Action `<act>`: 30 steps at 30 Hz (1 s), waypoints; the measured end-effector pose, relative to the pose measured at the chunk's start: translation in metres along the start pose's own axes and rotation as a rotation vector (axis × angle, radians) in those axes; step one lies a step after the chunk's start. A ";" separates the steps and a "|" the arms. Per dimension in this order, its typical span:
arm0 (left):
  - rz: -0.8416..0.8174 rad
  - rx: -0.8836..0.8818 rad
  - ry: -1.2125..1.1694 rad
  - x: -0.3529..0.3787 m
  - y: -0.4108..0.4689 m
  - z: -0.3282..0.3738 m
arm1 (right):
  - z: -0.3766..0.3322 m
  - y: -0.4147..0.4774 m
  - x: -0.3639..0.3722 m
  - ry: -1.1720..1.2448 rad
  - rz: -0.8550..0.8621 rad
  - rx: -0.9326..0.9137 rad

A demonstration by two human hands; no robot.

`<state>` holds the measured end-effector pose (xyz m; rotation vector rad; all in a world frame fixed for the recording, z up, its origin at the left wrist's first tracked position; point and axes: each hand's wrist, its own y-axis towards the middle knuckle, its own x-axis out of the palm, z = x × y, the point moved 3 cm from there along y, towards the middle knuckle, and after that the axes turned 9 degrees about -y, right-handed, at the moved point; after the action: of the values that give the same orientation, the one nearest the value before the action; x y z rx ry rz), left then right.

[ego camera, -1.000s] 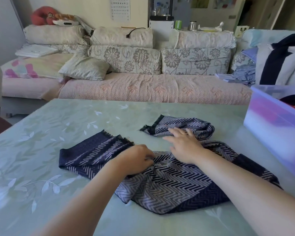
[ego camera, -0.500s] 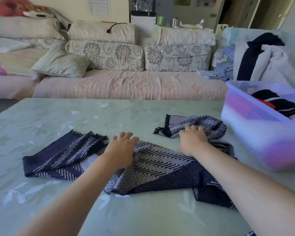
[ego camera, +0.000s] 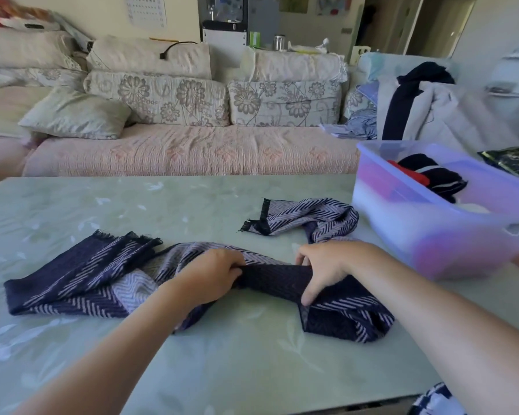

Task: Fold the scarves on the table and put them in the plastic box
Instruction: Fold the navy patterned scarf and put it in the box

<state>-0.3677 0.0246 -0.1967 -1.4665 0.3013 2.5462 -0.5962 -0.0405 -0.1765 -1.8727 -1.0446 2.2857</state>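
A long navy and white chevron scarf [ego camera: 81, 277] lies crumpled across the green table [ego camera: 192, 205], one fringed end at the left and the other curled near the box. My left hand [ego camera: 210, 277] grips the scarf's middle with curled fingers. My right hand [ego camera: 327, 268] grips the same fold a little to the right, thumb under the dark cloth. Between the two hands the fabric is bunched into a dark roll. The translucent plastic box [ego camera: 426, 235] stands at the right edge of the table with folded dark and red scarves [ego camera: 432, 175] inside.
A sofa [ego camera: 192, 151] with floral cushions runs along the table's far side. Clothes [ego camera: 417, 106] are piled on a seat at the back right. A striped cloth [ego camera: 435, 399] peeks in at the bottom right, below the table's near edge.
Both hands went from lying flat on the scarf to gripping its middle and pulling it toward me into a fold. The view shifted right, showing more of the box.
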 end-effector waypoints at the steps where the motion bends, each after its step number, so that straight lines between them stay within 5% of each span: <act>1: 0.069 -0.018 -0.033 -0.005 0.001 -0.002 | 0.003 -0.007 0.000 -0.027 -0.015 0.031; 5: 0.272 -0.078 -0.133 -0.022 0.003 -0.006 | 0.009 -0.018 0.003 -0.144 0.056 0.120; 11: 0.392 0.048 -0.090 -0.048 -0.014 0.002 | 0.007 -0.030 -0.035 -0.211 0.895 0.243; 13: 0.248 0.008 -0.036 -0.053 -0.020 0.006 | 0.003 -0.034 -0.039 -0.244 0.816 0.161; 17: -0.372 -0.285 -0.026 -0.036 -0.032 0.002 | 0.008 -0.040 -0.009 -0.005 -0.010 0.211; 19: -0.483 -0.313 0.002 -0.027 -0.035 0.003 | 0.013 -0.037 -0.007 0.078 -0.010 0.247; 23: -0.216 -0.137 0.039 -0.021 -0.016 0.012 | 0.018 -0.020 -0.023 0.018 0.509 0.117; 26: -0.031 -0.002 0.065 -0.012 -0.001 0.012 | 0.007 -0.005 -0.008 0.075 0.299 -0.033; 30: -0.006 0.101 0.179 0.008 0.014 -0.001 | 0.006 0.009 0.001 0.035 0.121 -0.042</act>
<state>-0.3747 0.0119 -0.2028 -1.6563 0.4434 2.3607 -0.5983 -0.0498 -0.1818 -2.0382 -1.0090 2.3012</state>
